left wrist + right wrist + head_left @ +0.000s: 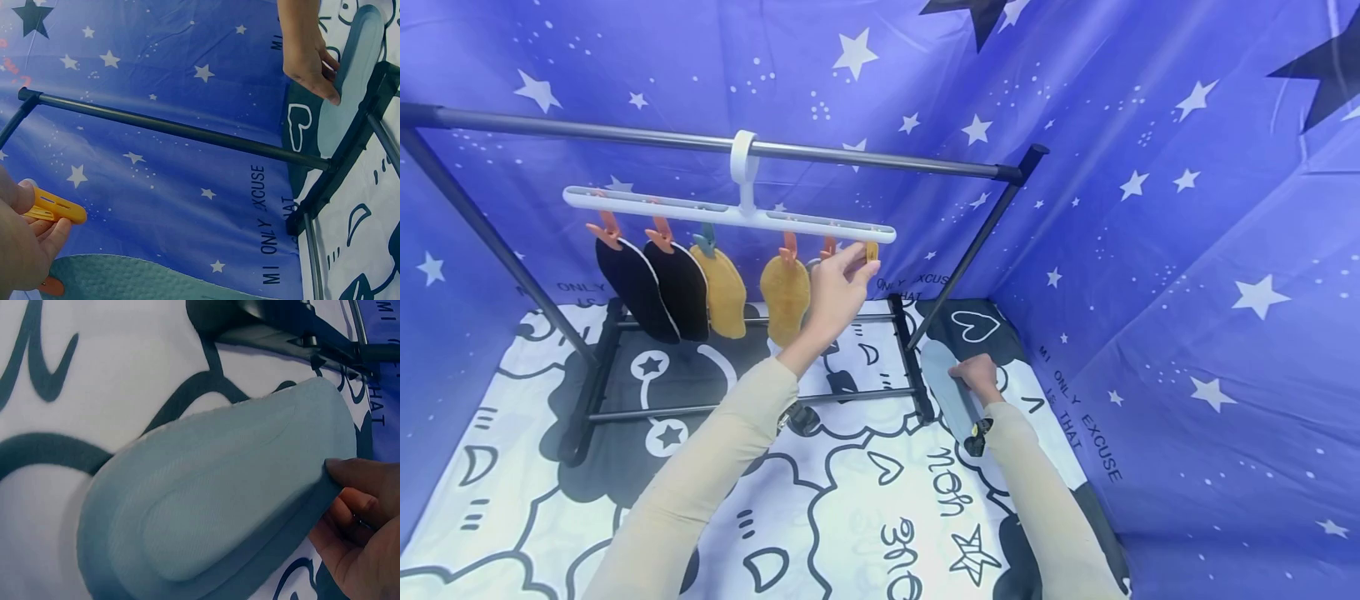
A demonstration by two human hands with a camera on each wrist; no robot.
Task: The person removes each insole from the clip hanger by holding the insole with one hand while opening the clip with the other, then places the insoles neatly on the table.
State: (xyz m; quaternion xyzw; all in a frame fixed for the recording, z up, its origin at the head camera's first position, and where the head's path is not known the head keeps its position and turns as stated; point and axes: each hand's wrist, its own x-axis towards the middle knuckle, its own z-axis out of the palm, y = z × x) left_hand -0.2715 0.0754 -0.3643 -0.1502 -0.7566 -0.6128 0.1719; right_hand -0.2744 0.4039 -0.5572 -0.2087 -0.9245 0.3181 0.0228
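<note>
My left hand [838, 287] pinches a yellow clip [872, 252] at the right end of a white hanger [820, 223]. In the left wrist view, that clip [59, 206] sits between thumb and fingers. My right hand [977, 377] grips the edge of a grey-blue insole [946, 379], held low beside the rack's right foot; the right wrist view shows the insole's [206, 506] contoured face. Clips hold two black insoles [636, 287] and two yellow insoles [786, 300] on the hanger. Another grey-blue insole [137, 278] hangs beside my left hand, mostly hidden in the head view.
The hanger hooks over the top bar [880, 157] of a dark metal rack, whose right post [973, 242] slopes down between my hands. A black-and-white patterned cloth [850, 517] lies beneath. Blue star-printed curtains [1187, 250] enclose the back and right.
</note>
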